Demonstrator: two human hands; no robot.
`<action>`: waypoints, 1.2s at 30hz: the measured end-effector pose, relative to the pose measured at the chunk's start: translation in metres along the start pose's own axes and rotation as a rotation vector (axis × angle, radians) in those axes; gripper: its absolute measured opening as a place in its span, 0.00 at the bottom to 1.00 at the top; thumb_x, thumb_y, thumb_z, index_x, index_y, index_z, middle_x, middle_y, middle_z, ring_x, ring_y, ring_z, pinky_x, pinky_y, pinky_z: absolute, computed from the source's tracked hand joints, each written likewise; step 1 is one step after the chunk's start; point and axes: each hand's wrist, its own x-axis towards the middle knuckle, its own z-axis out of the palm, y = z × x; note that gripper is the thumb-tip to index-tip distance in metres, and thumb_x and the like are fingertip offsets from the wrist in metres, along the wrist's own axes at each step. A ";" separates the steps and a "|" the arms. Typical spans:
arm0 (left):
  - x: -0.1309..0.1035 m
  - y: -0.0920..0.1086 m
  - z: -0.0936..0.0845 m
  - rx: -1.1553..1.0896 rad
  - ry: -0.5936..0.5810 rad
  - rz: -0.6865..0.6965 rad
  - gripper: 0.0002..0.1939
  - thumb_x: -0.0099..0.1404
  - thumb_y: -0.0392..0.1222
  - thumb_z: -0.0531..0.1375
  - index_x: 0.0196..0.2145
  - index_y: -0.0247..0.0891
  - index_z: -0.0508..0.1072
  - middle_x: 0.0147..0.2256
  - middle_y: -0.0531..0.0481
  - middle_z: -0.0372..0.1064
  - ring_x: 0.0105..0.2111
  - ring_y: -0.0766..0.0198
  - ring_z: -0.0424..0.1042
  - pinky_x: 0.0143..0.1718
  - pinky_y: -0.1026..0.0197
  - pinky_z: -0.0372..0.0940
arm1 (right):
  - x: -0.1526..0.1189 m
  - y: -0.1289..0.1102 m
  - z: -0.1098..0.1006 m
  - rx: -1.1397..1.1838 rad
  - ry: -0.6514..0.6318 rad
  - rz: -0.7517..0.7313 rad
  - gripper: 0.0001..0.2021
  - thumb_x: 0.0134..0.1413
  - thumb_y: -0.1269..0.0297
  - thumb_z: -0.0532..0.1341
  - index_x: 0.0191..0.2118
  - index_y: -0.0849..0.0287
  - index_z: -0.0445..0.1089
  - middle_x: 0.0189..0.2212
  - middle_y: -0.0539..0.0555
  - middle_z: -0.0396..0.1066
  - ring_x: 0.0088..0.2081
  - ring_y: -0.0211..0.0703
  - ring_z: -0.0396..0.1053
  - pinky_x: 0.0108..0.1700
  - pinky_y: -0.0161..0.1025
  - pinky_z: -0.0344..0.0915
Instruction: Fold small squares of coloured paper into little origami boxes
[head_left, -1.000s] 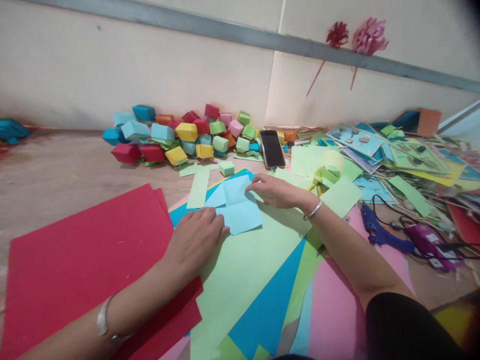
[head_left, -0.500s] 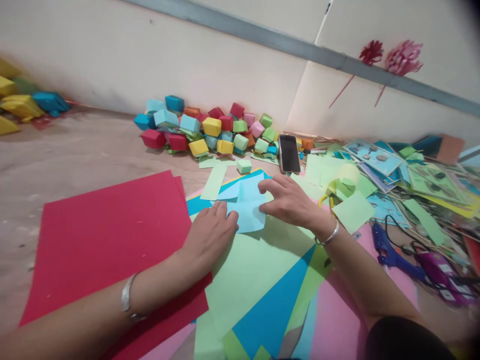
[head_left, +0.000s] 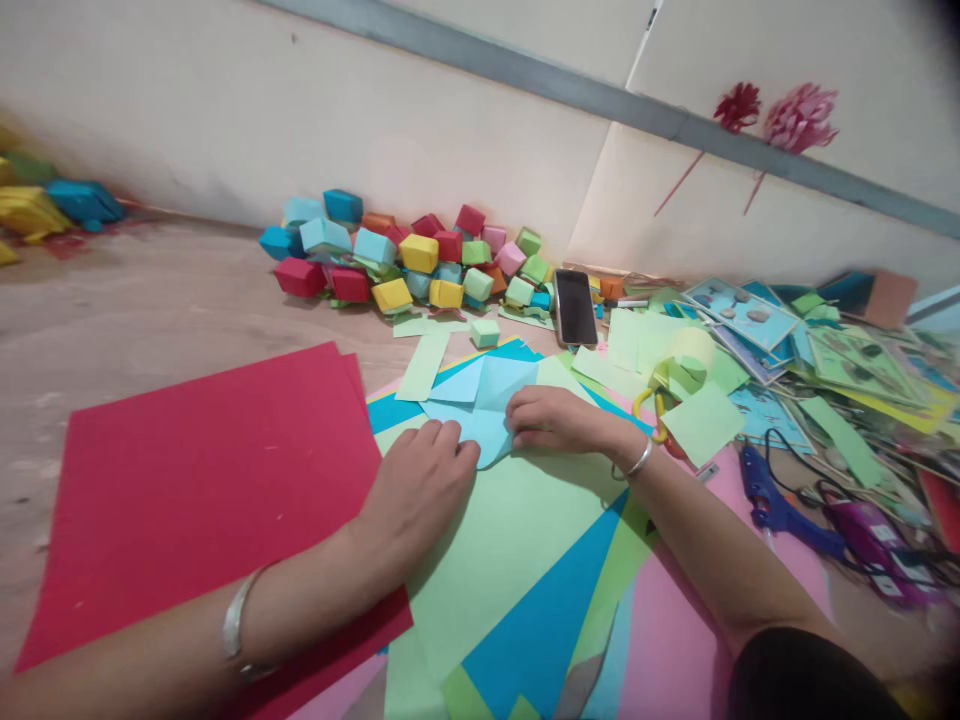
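Note:
A creased sheet of light blue paper (head_left: 496, 385) lies on top of larger light green sheets (head_left: 517, 520). My right hand (head_left: 559, 418), fingers curled together, grips the right edge of the blue paper. At its near left corner, my left hand (head_left: 420, 470) has its fingers bent down over the blue paper; the fingertips are partly hidden. Under my left wrist spreads a stack of red sheets (head_left: 217, 490). A small light green paper cube (head_left: 485, 333) stands just beyond the blue paper, near a light green strip (head_left: 423, 366).
Several coloured paper cubes (head_left: 418, 253) are piled against the wall. A phone (head_left: 575, 308) lies right of them. To the right are yellow-handled scissors (head_left: 643, 403), a blue glue gun (head_left: 784, 510), its cable, and scattered cards (head_left: 742, 312). Paper flowers (head_left: 801, 118) hang above.
My right hand has moved nearer and slightly left, its fingers closing onto the paper's right edge. My left fingers have curled more and shifted slightly towards me. The view has turned slightly.

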 end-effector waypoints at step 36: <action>-0.013 0.014 -0.001 0.010 -0.088 0.001 0.21 0.72 0.39 0.54 0.60 0.33 0.67 0.41 0.39 0.72 0.40 0.49 0.74 0.32 0.55 0.67 | 0.030 0.004 0.050 -0.220 0.328 0.224 0.12 0.62 0.59 0.63 0.30 0.60 0.68 0.32 0.54 0.65 0.34 0.43 0.58 0.34 0.37 0.50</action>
